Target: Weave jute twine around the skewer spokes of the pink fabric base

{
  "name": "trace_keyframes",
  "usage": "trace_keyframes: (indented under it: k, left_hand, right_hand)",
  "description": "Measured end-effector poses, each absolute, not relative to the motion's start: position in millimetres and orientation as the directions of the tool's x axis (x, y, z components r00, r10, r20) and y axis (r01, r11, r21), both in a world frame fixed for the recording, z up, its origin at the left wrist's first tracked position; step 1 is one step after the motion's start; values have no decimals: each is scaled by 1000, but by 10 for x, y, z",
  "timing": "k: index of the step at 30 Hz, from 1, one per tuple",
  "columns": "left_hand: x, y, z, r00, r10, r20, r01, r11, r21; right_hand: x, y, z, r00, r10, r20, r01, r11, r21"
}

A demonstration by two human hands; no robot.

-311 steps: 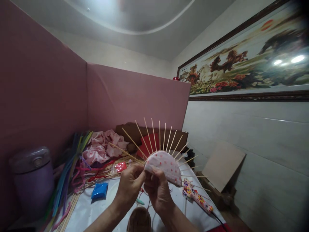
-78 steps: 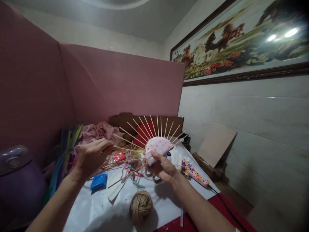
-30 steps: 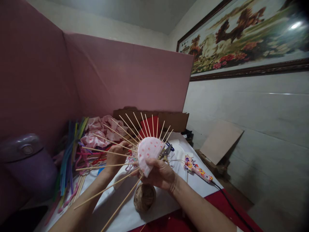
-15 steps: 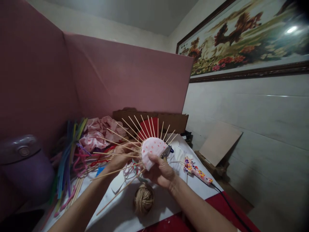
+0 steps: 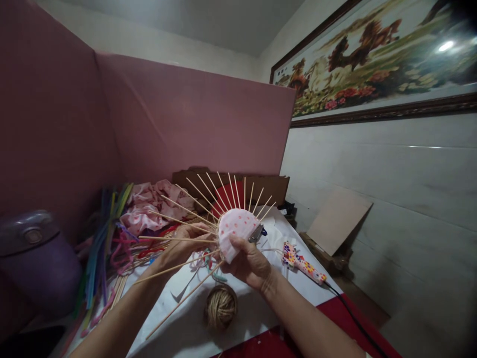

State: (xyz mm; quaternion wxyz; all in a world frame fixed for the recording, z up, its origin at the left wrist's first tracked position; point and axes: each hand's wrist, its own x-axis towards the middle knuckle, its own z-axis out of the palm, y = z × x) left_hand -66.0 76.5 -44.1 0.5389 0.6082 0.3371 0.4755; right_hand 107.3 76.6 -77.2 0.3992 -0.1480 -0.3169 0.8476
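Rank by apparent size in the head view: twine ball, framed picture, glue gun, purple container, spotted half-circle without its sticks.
1. Framed picture, though cut off by the view's edge
2. Purple container
3. Spotted half-circle
Twine ball and glue gun: too alike to rank.

We hold up a tilted, half-round polka-dot fabric pad (image 5: 233, 226), pale pink with red spots, slender wooden sticks (image 5: 164, 238) fanning from its curved edge.
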Motion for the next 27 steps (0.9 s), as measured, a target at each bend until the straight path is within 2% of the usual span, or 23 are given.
trace_keyframes:
  k: [2,5,10,18,27]
  left_hand:
    - [-675,758,-429,345,905,250,-40,-253,967]
    - [-665,751,-435,287,910,299,39,-323,946]
    - [-626,750,-450,155,941,300,136,-321,937]
    - [-639,781,-522,181,930,321,37,-333,942]
    - [-637,794,-548,150,945,291,55,-301,952]
  right_hand:
    - [1070,765,-763,-618,786,-7,-597,-474,-647]
    - [1062,778,-769,-582,813,-30,-603,-456,-654]
    - [1057,801,-792,-592,803,-62,-576,-476,-664]
    - [1056,780,-778,-652,758,-26,-526,-477,-704]
    - [1064,819,-807,-670,740,-51,-523,-520,-676]
